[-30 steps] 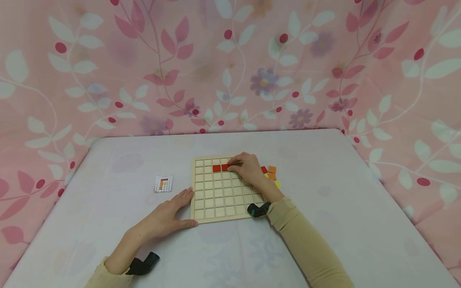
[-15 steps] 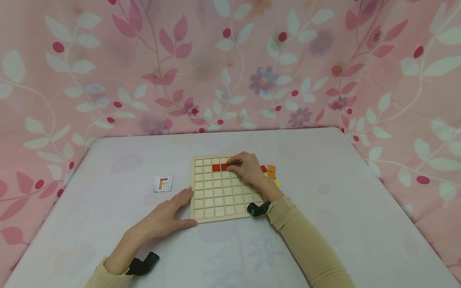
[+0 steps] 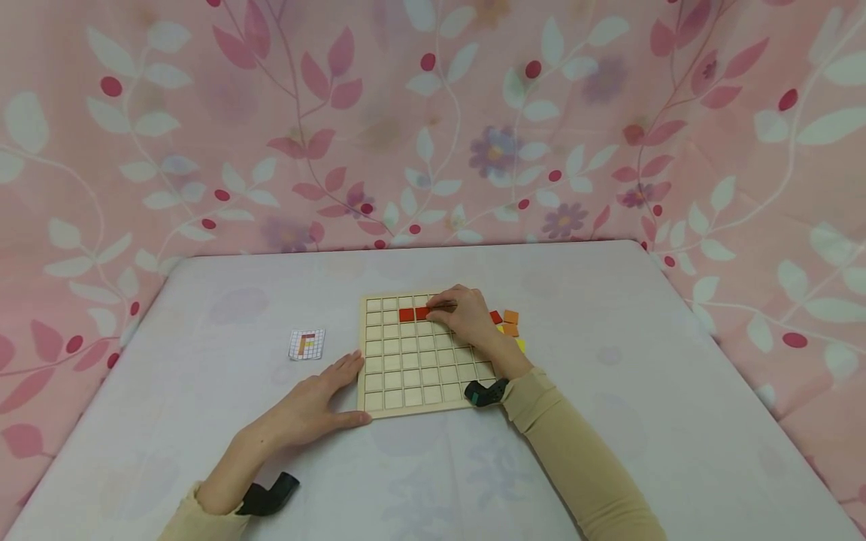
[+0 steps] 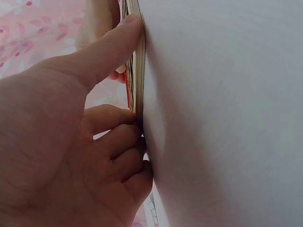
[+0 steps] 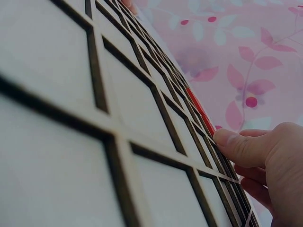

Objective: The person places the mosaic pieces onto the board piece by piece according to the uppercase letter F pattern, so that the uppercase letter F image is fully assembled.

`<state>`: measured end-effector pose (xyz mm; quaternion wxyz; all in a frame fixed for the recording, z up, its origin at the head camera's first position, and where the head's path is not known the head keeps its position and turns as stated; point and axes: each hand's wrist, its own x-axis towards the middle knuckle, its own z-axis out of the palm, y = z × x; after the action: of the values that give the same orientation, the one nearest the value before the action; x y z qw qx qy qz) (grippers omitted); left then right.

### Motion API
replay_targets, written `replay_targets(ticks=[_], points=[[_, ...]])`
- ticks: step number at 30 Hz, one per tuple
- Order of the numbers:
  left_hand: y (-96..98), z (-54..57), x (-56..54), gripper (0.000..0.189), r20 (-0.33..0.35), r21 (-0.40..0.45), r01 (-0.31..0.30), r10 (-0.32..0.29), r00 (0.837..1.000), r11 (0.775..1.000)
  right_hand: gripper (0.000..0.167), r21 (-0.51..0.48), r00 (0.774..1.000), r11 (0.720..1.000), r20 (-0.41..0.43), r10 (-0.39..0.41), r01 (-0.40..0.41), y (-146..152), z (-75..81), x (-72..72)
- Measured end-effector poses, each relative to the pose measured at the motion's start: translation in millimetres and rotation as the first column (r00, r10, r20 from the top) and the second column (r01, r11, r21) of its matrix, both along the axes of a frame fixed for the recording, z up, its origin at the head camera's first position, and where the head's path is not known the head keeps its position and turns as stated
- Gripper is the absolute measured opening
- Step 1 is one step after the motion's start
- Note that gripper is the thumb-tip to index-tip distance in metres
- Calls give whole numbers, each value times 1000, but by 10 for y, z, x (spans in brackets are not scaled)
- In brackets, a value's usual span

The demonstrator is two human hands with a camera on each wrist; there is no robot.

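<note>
A wooden grid board [image 3: 411, 362] lies on the table with two red square tiles side by side in an upper row, the left red tile [image 3: 406, 315] in full view. My right hand [image 3: 468, 319] reaches over the board, thumb and index finger pinching at the right end of the second red tile [image 3: 421, 312] and partly covering it. In the right wrist view the thumb [image 5: 227, 138] meets the end of the red strip. My left hand [image 3: 307, 406] rests against the board's lower left corner, fingers along its left side and thumb on the front edge.
Right of the board, partly behind my right hand, lie loose tiles: a red tile [image 3: 495, 316], orange tiles [image 3: 510, 317] and a yellow tile [image 3: 520, 346]. A small gridded pattern card [image 3: 307, 345] lies to the left. A floral pink cloth [image 3: 433, 128] hangs behind the white table [image 3: 643, 361].
</note>
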<state>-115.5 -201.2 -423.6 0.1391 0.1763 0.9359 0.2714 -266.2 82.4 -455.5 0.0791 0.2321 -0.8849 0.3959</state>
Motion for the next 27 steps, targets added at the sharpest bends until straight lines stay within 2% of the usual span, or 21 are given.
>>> replay_targets(ticks=[2,5,9,12,15,21,27], points=[[-7,-2,-3,96,1,-3,-3,3,1000,1000,19,-3,1000,1000,3,2,-2,-11,6,0],[-15,-13,-6,96,8,-3,-9,9,1000,1000,19,-39,998,999,67,10,-8,-11,52,5],[-18,-19,-8,97,15,3,-4,4,1000,1000,22,-138,988,990,155,-4,26,51,258,25],[-17,-21,-9,98,10,4,9,-9,1000,1000,24,-181,988,982,153,-20,48,148,448,39],[-11,-18,-7,98,11,4,8,-8,1000,1000,24,-181,991,982,132,-20,44,272,550,39],[6,-8,-7,97,15,7,10,-10,1000,1000,24,-119,994,990,90,-59,69,543,545,57],[6,-13,-10,95,-7,3,14,-14,1000,1000,24,-80,985,989,131,-114,125,762,497,107]])
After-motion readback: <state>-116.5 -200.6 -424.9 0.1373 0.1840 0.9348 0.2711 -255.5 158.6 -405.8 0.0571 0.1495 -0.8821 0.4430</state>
